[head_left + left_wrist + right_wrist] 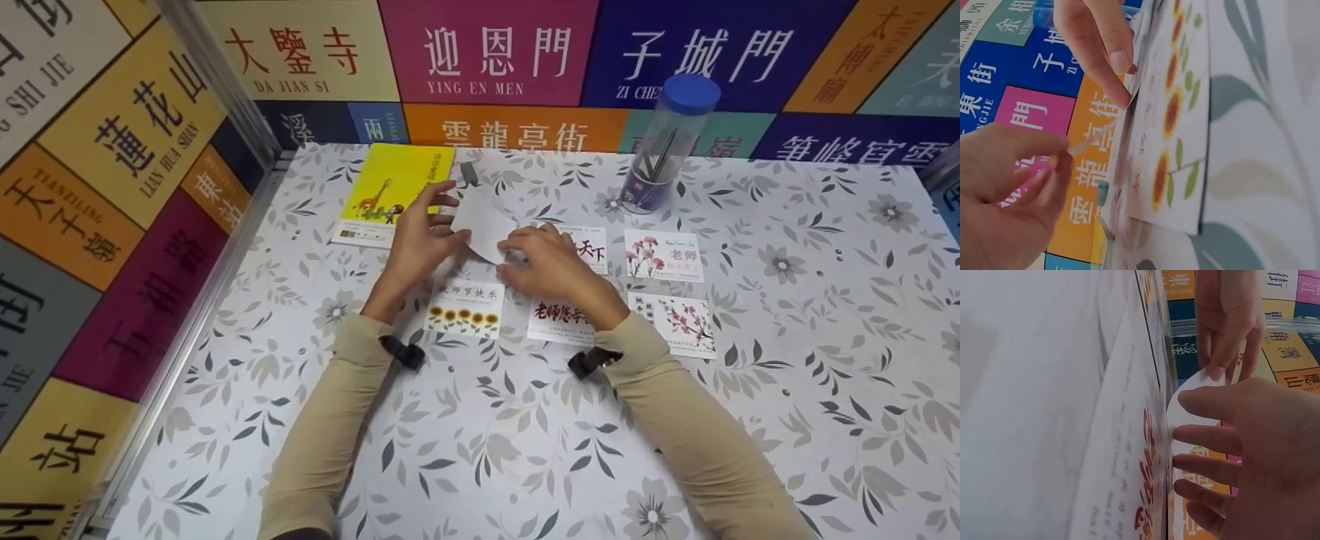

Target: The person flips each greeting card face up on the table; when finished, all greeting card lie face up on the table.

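Note:
A white card (484,221), blank on the side that shows, is held up off the table and bends slightly. My left hand (427,236) pinches its left side between thumb and fingers. At its right edge is my right hand (551,262), fingers fairly straight and fingertips right at the card. Close below the hands lies a sunflower card (465,309). Under the right hand, a card with red lettering (559,321) and another with dark and red lettering (592,251) are partly covered.
A yellow booklet (401,184) lies behind my left hand. Two flower cards, one with pink carnations (661,255) and one with blossom branches (686,326), are on the right. A clear cylinder with a blue lid (664,146) stands at the back near the lettered wall (487,45).

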`<action>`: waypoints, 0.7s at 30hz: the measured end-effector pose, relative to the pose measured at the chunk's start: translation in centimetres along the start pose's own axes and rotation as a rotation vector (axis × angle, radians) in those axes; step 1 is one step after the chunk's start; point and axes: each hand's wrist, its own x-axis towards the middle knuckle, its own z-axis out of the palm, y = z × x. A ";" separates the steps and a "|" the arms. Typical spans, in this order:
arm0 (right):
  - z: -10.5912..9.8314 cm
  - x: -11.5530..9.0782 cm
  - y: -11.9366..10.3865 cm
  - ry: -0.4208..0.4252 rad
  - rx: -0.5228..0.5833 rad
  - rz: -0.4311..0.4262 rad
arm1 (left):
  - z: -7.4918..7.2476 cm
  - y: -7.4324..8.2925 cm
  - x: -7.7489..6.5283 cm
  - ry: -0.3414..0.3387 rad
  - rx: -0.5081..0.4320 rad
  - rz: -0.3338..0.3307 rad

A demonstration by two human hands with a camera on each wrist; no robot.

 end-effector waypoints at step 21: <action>-0.6 1.0 -0.5 0.283 0.544 0.034 | 0.0 -0.3 -0.3 -0.159 0.238 0.042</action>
